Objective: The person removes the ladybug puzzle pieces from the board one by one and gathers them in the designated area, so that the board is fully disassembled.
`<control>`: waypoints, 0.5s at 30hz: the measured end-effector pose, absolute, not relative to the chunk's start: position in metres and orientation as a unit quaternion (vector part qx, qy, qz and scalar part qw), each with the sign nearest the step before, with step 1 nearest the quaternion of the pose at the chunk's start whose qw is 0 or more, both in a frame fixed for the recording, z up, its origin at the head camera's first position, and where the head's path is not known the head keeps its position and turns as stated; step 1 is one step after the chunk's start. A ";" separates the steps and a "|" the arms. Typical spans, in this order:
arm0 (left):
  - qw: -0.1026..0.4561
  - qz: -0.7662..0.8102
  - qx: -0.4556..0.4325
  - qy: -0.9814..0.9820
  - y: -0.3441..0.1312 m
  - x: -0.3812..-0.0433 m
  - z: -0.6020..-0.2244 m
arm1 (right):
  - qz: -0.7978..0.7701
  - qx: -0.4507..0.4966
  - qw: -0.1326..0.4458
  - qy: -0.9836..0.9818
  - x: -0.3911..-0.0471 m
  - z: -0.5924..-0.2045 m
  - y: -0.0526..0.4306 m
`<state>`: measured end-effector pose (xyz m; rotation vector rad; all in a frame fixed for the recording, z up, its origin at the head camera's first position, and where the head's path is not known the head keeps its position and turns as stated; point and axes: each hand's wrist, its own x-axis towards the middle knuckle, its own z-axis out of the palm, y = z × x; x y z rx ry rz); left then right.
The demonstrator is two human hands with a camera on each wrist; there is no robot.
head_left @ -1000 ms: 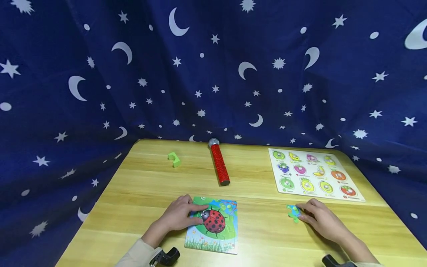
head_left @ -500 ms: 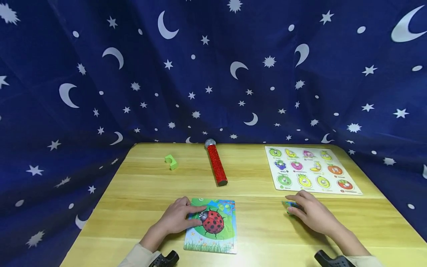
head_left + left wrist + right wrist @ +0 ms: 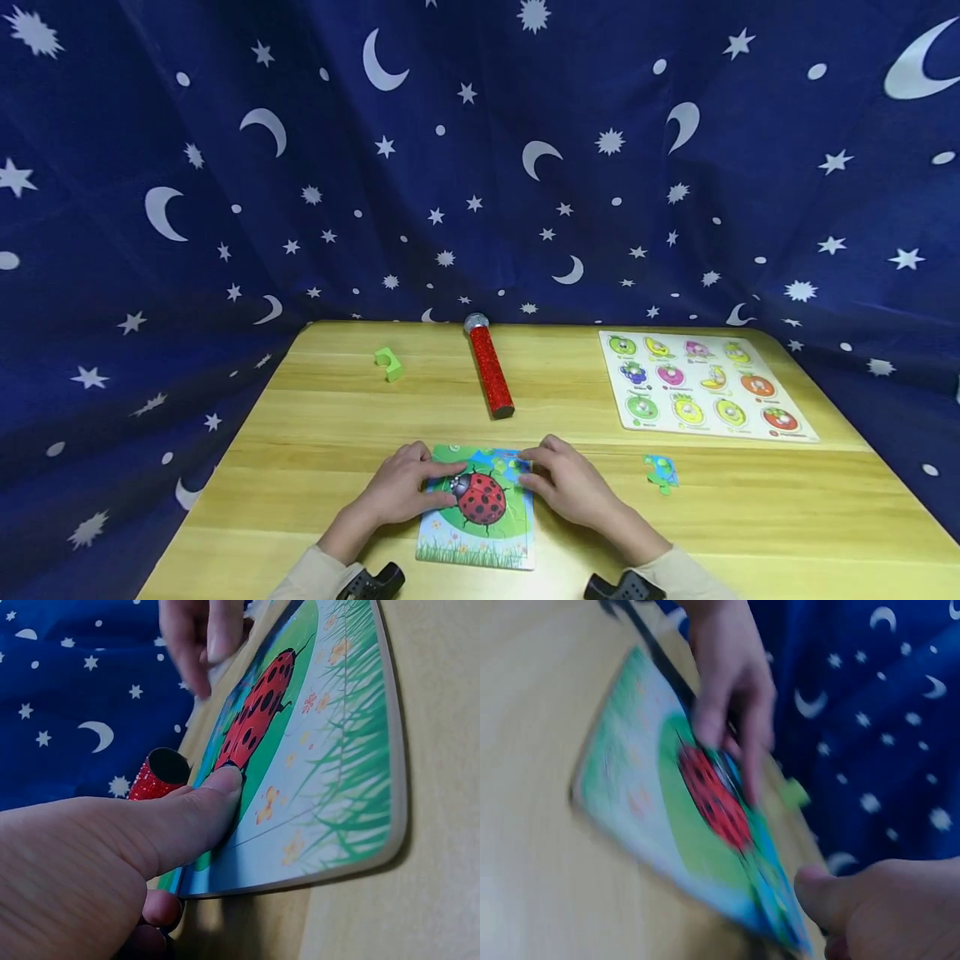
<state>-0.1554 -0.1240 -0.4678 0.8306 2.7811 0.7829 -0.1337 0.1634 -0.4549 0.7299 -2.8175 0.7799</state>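
Note:
A square ladybug jigsaw puzzle (image 3: 474, 533) lies flat on the wooden table. My left hand (image 3: 401, 485) rests at its left side, thumb and index finger extended over the picture. Seen from the left wrist, the thumb (image 3: 214, 796) presses near the ladybug's head, while other fingertips sit by the board's edge. My right hand (image 3: 572, 483) is at the puzzle's upper right corner, index finger and thumb apart, with no piece visible between them. The right wrist view is blurred and hides most of its fingers. A loose blue-green jigsaw piece (image 3: 662, 473) lies on the table to the right.
A fruit peg board (image 3: 705, 385) lies at the back right. Behind the puzzle is a red glitter microphone (image 3: 491, 371). A green notched block (image 3: 388, 363) sits at the back left. A dark blue star-and-moon curtain (image 3: 480, 167) hangs along the table's far edge.
My right hand has left the loose jigsaw piece at the right and moved left to the puzzle's upper right corner. The piece stays on the table. My left hand keeps its place.

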 end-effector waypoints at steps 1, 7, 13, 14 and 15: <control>0.068 0.260 0.276 0.923 -0.124 -0.155 -0.468 | 0.262 0.240 0.057 -0.933 -0.135 -0.456 0.155; 0.065 0.249 0.279 0.925 -0.122 -0.156 -0.470 | 0.247 0.233 0.061 -0.939 -0.143 -0.465 0.121; 0.060 0.246 0.272 0.928 -0.124 -0.156 -0.469 | 0.242 0.218 0.091 -0.941 -0.145 -0.470 0.107; 0.059 0.245 0.271 0.929 -0.124 -0.155 -0.469 | 0.241 0.218 0.094 -0.941 -0.145 -0.470 0.106; 0.058 0.244 0.269 0.930 -0.125 -0.155 -0.469 | 0.243 0.218 0.096 -0.940 -0.145 -0.470 0.105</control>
